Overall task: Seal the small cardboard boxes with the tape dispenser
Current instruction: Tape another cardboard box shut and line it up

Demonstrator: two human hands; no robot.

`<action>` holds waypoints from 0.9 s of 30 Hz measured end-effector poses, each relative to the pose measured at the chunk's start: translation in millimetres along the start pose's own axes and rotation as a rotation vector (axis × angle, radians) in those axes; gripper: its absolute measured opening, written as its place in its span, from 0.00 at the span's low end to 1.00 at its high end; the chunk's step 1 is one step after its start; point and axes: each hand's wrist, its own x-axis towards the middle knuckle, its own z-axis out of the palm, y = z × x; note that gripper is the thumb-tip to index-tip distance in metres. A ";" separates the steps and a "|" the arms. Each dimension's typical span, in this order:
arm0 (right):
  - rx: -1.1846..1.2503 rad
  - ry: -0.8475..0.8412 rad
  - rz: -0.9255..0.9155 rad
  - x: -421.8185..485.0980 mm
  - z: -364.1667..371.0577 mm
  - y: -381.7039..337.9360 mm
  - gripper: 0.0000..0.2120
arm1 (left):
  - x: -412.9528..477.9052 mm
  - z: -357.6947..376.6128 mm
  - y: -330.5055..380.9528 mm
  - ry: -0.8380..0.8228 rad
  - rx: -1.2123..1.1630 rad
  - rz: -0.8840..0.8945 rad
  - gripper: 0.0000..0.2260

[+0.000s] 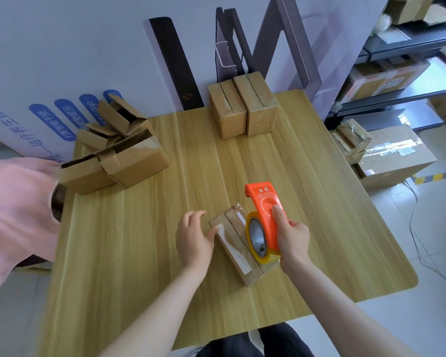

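**A:** Head view first. Where is the box being sealed?

**B:** The small brown cardboard box [235, 242] lies on the light wooden table [139, 253], at about five o'clock from the table's middle. Its flaps are closed and clear tape shines on its top.

**A:** And the right hand?

**B:** The right hand [292, 240] is wrapped round the orange plastic tape dispenser [264, 204], thumb laid along its side. The roll of yellowish clear tape [255, 237] sits over the box's near right end, and the dispenser's nose points toward twelve o'clock.

**A:** The left hand?

**B:** The left hand [195, 238] holds nothing and its fingers are loosely spread. It is at the box's nine o'clock side, thumb touching that edge.

**A:** What else is there?

**B:** Two sealed brown cardboard boxes [242, 109] stand touching at twelve o'clock. Several open brown cardboard boxes [113, 153] bunch at ten o'clock. A pink sleeve [13, 215] comes in at nine o'clock, just beside them.
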 end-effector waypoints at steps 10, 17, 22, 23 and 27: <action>-0.039 0.007 -0.009 -1.2 2.4 -1.8 0.24 | -10.9 23.7 14.9 -0.181 -0.306 -0.395 0.09; -0.055 0.009 0.009 -2.3 3.1 -0.8 0.25 | 17.0 12.3 15.4 -0.421 -0.061 -0.237 0.09; -0.024 0.019 0.016 -5.0 3.5 -3.2 0.27 | 28.0 10.9 17.4 -0.495 0.067 -0.178 0.11; -0.008 0.022 0.023 -5.6 3.1 -4.0 0.27 | 26.4 11.6 15.1 -0.494 0.080 -0.179 0.11; 0.050 0.043 0.049 -6.7 0.1 -8.4 0.23 | 18.9 9.3 12.2 -0.513 0.118 -0.164 0.17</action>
